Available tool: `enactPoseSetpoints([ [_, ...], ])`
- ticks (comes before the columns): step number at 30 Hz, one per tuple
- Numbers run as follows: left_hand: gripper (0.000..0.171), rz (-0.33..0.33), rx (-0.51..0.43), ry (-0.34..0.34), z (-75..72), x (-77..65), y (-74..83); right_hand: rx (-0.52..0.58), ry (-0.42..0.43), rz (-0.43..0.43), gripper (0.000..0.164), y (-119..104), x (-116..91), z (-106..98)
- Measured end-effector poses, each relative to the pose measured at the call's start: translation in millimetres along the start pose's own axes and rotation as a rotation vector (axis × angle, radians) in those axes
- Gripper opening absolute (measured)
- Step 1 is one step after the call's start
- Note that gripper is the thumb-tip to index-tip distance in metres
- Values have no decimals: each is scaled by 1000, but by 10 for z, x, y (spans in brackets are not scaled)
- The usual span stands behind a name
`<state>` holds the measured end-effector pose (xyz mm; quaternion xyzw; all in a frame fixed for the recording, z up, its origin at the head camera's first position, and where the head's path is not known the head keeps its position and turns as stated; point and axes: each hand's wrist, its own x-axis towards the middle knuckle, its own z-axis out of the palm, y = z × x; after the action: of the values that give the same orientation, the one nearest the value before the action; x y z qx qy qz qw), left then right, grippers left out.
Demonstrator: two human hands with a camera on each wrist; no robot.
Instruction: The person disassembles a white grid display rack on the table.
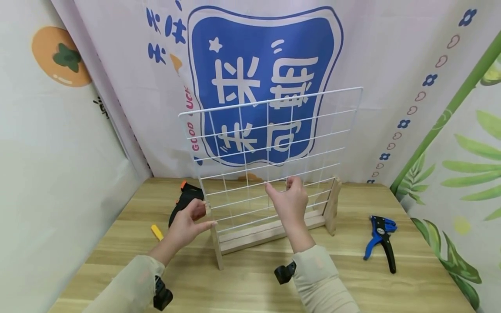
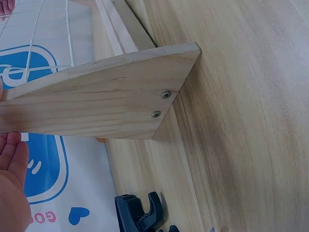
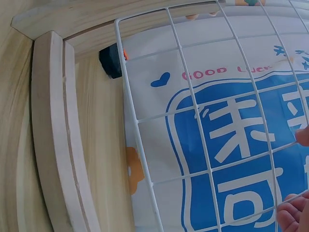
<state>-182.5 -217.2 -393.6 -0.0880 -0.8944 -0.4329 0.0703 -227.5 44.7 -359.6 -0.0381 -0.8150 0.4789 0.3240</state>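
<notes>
Gripping a wooden left upright (image 1: 217, 252) between thumb and fingers, the left hand (image 1: 187, 224) sits beside a white wire grid (image 1: 268, 148) mid-tabletop (image 1: 235, 291), short of the back edge. The grid's bottom edge runs left to right along the grooved base bar (image 1: 258, 238), seemingly apart from it; nearer the grid's middle, the right hand (image 1: 291, 202) pinches its wires, left of the right upright (image 1: 332, 208).
</notes>
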Motion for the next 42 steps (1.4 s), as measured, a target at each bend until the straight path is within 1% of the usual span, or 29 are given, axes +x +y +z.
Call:
enactPoseSetpoints([
  [3,50,-4,-3,-2,4,-14,-4,4,10,-20,50,-22,7,-9],
  [8,51,4,-11,-1,7,-15,-11,11,59,-91,50,-53,37,-12],
  [18,48,12,-11,16,7,-7,-14,24,94,-167,51,-79,70,-6],
  [24,46,30,-16,18,9,-10,-7,58,127,-197,48,-84,73,4],
  [29,47,32,-16,18,15,-14,-17,76,146,-216,48,-65,70,21],
  [36,46,29,-15,15,21,-9,-26,85,176,-262,48,-41,92,36],
  [42,45,40,-19,18,21,-14,-31,97,196,-292,47,-63,118,40],
])
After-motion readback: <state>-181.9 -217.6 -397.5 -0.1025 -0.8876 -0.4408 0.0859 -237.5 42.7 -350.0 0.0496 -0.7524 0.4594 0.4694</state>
